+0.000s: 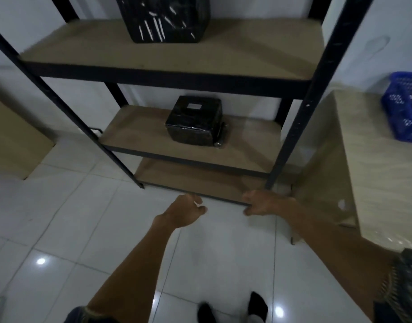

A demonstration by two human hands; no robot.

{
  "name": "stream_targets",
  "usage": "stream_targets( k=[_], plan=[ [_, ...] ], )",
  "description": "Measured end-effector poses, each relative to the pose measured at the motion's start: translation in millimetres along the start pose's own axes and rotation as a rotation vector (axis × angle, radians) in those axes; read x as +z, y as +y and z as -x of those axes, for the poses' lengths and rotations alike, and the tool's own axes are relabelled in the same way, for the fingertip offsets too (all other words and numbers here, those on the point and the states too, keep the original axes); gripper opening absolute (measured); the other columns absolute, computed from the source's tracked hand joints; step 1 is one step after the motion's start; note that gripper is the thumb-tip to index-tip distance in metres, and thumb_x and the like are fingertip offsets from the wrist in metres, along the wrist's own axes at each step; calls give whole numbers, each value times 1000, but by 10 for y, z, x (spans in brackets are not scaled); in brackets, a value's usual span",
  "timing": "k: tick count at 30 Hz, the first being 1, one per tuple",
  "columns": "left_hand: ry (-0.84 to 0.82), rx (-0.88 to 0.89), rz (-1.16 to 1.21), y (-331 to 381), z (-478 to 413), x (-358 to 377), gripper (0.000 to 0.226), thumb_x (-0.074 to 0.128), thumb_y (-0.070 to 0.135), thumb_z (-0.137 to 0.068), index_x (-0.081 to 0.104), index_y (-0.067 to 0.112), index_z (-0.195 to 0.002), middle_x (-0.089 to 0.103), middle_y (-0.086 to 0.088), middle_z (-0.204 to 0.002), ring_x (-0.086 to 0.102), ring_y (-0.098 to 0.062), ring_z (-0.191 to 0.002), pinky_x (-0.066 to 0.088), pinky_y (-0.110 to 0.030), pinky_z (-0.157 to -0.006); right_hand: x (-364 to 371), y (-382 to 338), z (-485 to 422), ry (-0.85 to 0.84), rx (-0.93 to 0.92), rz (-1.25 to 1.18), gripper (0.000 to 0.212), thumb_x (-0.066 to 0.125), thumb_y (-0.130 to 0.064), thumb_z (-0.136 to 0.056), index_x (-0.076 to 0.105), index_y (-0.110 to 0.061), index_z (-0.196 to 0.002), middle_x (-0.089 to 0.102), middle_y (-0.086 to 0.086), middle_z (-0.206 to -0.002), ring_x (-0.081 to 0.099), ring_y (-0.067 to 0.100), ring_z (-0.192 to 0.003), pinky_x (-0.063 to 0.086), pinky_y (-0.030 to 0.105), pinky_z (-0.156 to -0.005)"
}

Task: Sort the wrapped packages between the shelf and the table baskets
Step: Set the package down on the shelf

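Observation:
A black-framed shelf with brown boards stands in front of me. One black wrapped package with a white label sits on the middle board. A larger black wrapped package stands on the upper board, cut off by the top edge. My left hand hangs low in front of the bottom board, fingers loosely curled, holding nothing. My right hand is beside it near the shelf's front right post, fingers bent downward and empty. A blue basket rests on the table at the right.
A cardboard box stands on the floor at the left. The floor is white glossy tile. The table's side panel stands close to the shelf's right post. My feet show at the bottom.

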State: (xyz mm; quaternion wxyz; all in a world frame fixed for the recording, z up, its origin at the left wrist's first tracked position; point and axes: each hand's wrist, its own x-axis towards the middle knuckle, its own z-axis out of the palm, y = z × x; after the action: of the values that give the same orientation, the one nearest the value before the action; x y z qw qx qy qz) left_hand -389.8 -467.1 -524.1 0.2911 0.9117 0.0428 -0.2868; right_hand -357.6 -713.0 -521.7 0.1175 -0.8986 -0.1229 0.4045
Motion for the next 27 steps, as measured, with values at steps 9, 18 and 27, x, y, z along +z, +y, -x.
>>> stream_targets(
  k=[9, 18, 27],
  plan=[
    [74, 195, -95, -482, -1484, -179, 41, 59, 27, -92, 55, 7, -127, 56, -10, -128, 53, -26, -118, 45, -34, -100, -178, -165, -1169, 123, 87, 62, 55, 55, -35, -92, 39, -16, -141, 42, 7, -144, 43, 25, -128, 40, 32, -102],
    [196, 394, -339, -682, -2873, -181, 57, 56, 38, -90, 41, 18, -141, 37, -5, -146, 33, -27, -134, 27, -39, -110, -493, -140, -2211, 283, 111, 83, 58, 61, -33, -88, 36, -24, -140, 41, 8, -128, 48, 28, -116, 45, 37, -94],
    [373, 488, -465, -970, -3336, 62, 71, 18, 63, -87, 46, 20, -136, 42, -4, -143, 37, -25, -132, 29, -41, -109, -592, -187, -2890, 545, 226, 36, 75, 59, -28, -88, 16, -29, -149, 27, 13, -145, 36, 32, -129, 42, 37, -95]
  ],
)
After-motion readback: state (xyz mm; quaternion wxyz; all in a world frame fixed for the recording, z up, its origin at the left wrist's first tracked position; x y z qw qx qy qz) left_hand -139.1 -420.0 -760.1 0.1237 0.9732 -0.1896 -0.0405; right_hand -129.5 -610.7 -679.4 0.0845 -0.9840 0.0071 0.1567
